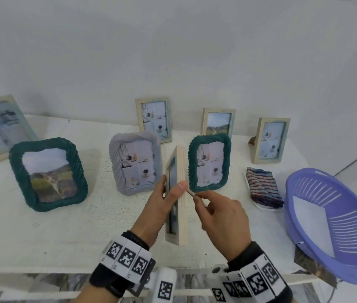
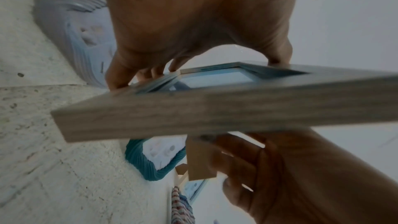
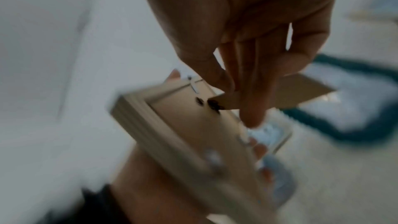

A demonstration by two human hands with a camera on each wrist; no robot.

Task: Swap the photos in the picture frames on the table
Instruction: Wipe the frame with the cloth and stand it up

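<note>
Left hand [image 1: 158,206] grips the wooden frame [image 1: 181,193] edge-on above the worktop's [image 1: 75,232] front middle, right hand [image 1: 221,217] pinching its cardboard stand [image 3: 301,91]: best swing that clear gently, frame held steady.

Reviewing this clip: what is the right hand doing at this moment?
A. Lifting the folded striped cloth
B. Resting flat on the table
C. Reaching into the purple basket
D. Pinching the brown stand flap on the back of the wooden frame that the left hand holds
D: the right hand pinches the brown stand flap at the back of the wooden frame, which the left hand holds on edge.
</note>
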